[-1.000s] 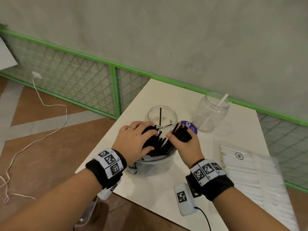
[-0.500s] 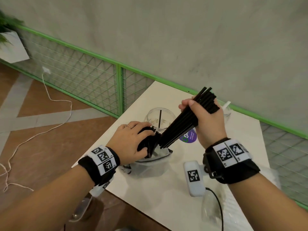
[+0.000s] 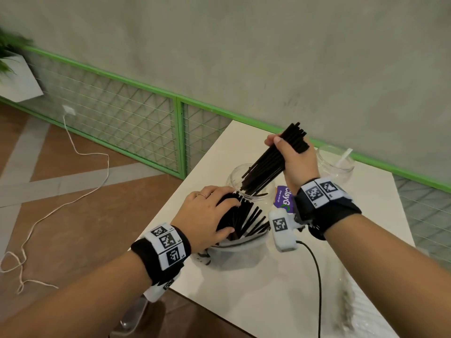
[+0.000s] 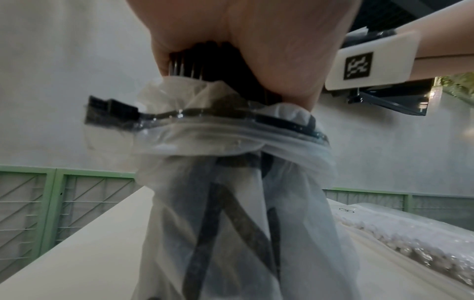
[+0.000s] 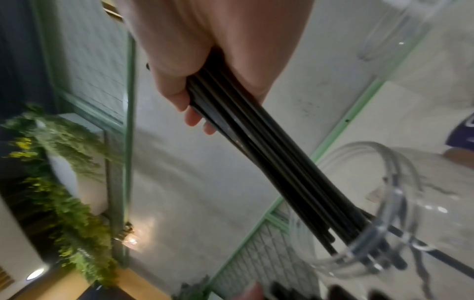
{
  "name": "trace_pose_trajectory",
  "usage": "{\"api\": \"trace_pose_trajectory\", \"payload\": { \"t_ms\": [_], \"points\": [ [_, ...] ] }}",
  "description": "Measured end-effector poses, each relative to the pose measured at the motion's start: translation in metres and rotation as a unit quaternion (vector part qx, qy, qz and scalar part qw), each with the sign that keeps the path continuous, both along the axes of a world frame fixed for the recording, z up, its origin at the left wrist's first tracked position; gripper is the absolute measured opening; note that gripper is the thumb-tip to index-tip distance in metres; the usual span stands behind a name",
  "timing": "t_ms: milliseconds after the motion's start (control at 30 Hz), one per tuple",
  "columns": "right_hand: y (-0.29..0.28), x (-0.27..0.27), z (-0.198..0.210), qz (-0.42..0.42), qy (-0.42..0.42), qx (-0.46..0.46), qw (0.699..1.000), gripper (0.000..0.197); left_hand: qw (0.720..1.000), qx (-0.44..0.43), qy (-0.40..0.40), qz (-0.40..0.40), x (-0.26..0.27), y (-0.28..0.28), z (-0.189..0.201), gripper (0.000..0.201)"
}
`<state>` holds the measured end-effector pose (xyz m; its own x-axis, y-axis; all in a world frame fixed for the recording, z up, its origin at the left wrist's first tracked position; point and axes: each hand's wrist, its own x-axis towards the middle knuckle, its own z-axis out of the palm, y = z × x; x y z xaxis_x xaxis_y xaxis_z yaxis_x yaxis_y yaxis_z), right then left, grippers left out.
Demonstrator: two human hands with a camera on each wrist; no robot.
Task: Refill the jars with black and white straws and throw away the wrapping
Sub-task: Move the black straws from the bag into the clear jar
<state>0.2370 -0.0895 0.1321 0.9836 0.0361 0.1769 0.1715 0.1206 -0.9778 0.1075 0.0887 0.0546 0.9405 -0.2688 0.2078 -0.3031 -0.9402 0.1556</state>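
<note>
On the white table (image 3: 280, 301) by the green-framed mesh fence I work with both hands. The biggest thing near me is the clear wrapping bag (image 4: 231, 213), which stands upright on the table and still has black straws (image 3: 246, 218) inside. Its plastic is thin and soft, so I judge it will collapse if I let it go. My left hand (image 3: 207, 215) is curled over the top ends of these straws and holds them together at the mouth of the bag.

Just behind the bag stands the clear jar (image 3: 246, 181) for the black straws. A second clear jar (image 3: 336, 162) with one white straw in it is farther right. At the right edge lies a pack of white straws (image 4: 410, 233), not yet opened as far as I can tell.

My right hand (image 3: 296, 162) is closed around a bundle of black straws (image 5: 269, 154). It grips them near the upper ends, and the lower ends are already entering the jar mouth. The straws look light, stiff and smooth, so they can slide out of a loose grip; I think the best hold is a firm one around the middle of the bundle.
</note>
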Motion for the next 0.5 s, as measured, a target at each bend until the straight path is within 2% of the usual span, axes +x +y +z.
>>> {"api": "trace_pose_trajectory", "payload": {
  "t_ms": [200, 267, 367, 433, 500],
  "points": [
    [-0.002, 0.013, -0.038, 0.034, 0.076, -0.069, 0.994, 0.025, 1.0, 0.002, -0.008, -0.009, 0.003, 0.007, -0.002, 0.056],
    [-0.009, 0.018, -0.046, 0.038, 0.079, -0.126, 0.988, 0.032, 1.0, 0.004, -0.009, -0.014, 0.004, 0.008, -0.002, 0.056],
    [-0.017, 0.019, -0.046, 0.055, 0.079, -0.231, 0.968, 0.056, 1.0, -0.001, -0.007, -0.021, 0.005, 0.008, -0.002, 0.056],
    [-0.025, 0.011, -0.04, 0.046, 0.087, -0.252, 0.963, 0.067, 1.0, -0.003, -0.007, -0.024, 0.004, 0.007, -0.003, 0.055],
    [-0.034, -0.004, -0.035, 0.025, 0.073, -0.241, 0.968, 0.059, 1.0, -0.005, -0.013, -0.028, 0.003, 0.006, -0.003, 0.054]
  ]
}}
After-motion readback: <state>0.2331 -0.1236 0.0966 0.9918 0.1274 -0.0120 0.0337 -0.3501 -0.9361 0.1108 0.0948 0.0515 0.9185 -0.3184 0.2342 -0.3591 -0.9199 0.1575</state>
